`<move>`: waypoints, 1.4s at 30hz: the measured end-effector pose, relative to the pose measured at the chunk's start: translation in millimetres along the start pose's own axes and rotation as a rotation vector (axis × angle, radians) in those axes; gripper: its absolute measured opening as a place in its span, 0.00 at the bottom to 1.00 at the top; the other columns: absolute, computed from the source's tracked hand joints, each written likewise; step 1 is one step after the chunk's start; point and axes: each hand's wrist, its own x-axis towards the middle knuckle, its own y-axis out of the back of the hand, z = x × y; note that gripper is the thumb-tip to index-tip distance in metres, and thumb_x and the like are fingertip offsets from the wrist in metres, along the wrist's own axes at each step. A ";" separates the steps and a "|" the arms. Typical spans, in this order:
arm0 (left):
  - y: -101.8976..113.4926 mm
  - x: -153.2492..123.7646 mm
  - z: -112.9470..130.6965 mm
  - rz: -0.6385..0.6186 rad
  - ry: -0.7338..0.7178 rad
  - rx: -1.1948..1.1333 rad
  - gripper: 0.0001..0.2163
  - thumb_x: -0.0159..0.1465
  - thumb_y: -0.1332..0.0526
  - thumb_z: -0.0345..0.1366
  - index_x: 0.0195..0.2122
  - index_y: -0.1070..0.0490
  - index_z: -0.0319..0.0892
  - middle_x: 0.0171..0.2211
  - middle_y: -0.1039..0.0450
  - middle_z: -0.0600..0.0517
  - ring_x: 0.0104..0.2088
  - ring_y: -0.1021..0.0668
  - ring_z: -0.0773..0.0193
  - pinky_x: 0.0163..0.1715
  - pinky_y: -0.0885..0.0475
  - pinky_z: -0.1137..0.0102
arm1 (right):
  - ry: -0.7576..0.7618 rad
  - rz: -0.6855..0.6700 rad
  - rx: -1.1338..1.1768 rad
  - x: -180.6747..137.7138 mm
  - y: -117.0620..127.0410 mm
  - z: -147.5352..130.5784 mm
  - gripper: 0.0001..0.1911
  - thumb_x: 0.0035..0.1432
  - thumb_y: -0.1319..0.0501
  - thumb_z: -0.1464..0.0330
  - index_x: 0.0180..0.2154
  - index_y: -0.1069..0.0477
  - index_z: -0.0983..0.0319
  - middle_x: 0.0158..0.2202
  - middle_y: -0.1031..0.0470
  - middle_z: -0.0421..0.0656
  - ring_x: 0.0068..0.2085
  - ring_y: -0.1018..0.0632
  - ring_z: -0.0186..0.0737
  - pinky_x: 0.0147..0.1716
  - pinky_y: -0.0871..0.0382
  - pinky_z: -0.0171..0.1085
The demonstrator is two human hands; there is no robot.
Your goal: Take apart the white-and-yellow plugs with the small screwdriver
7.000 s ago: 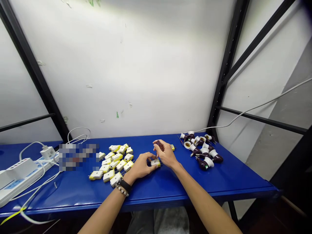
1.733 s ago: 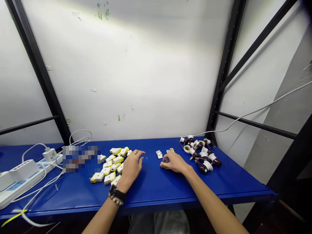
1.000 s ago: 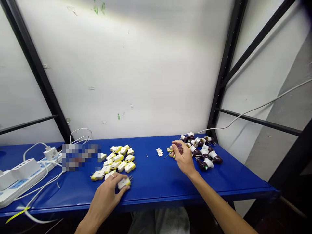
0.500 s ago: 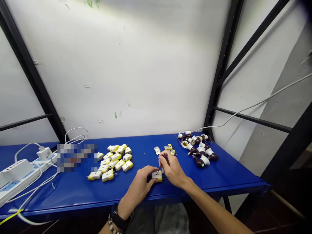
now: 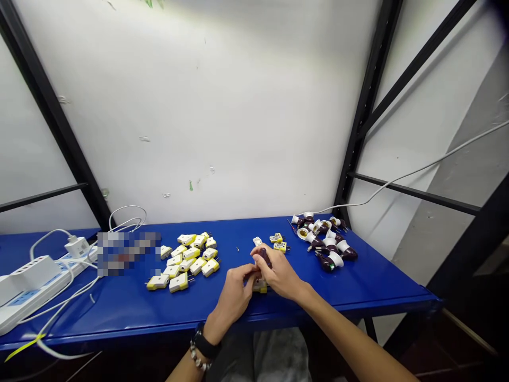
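Observation:
My left hand (image 5: pixel 234 292) pinches a white-and-yellow plug (image 5: pixel 260 286) against the blue table (image 5: pixel 119 313) near its front edge. My right hand (image 5: pixel 280 273) is closed round a small dark-handled screwdriver (image 5: pixel 263 257) held upright over that plug; its tip is hidden between my fingers. A pile of several white-and-yellow plugs (image 5: pixel 186 260) lies to the left of my hands. Behind them lie a loose white plug cover (image 5: pixel 257 241) and two small yellow plug parts (image 5: pixel 278 243).
Several dark-brown and white lamp sockets (image 5: pixel 326 241) lie at the back right. A white power strip (image 5: pixel 29 276) with cables sits at the far left. Black rack posts (image 5: pixel 358 122) stand on both sides, with a white wall behind.
My left hand took a plug from the pile and brought it to the front centre. My right hand came back from the yellow parts with the screwdriver and now stands over the plug.

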 end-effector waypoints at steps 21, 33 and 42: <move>2.7 1.2 1.9 0.009 0.030 -0.101 0.11 0.68 0.42 0.36 0.42 0.22 0.40 0.39 0.18 0.47 0.39 0.17 0.56 0.42 0.21 0.65 | -0.041 -0.029 0.183 5.9 -1.6 -4.1 0.17 0.70 0.46 0.57 0.45 0.24 0.59 0.37 0.19 0.45 0.34 0.21 0.40 0.33 0.28 0.36; 5.7 12.2 3.1 -0.002 0.022 -0.116 0.08 0.66 0.39 0.34 0.43 0.22 0.40 0.41 0.18 0.47 0.42 0.18 0.57 0.44 0.22 0.66 | 0.017 0.067 0.054 12.2 1.2 -2.6 0.17 0.71 0.48 0.61 0.48 0.25 0.61 0.37 0.21 0.44 0.35 0.22 0.39 0.36 0.29 0.37; 8.1 18.0 1.9 0.019 0.011 -0.044 0.10 0.64 0.36 0.36 0.45 0.23 0.41 0.43 0.18 0.48 0.45 0.18 0.55 0.46 0.23 0.64 | -0.012 0.001 0.045 10.8 3.8 -1.4 0.12 0.70 0.48 0.65 0.46 0.27 0.61 0.34 0.22 0.43 0.36 0.22 0.40 0.38 0.28 0.37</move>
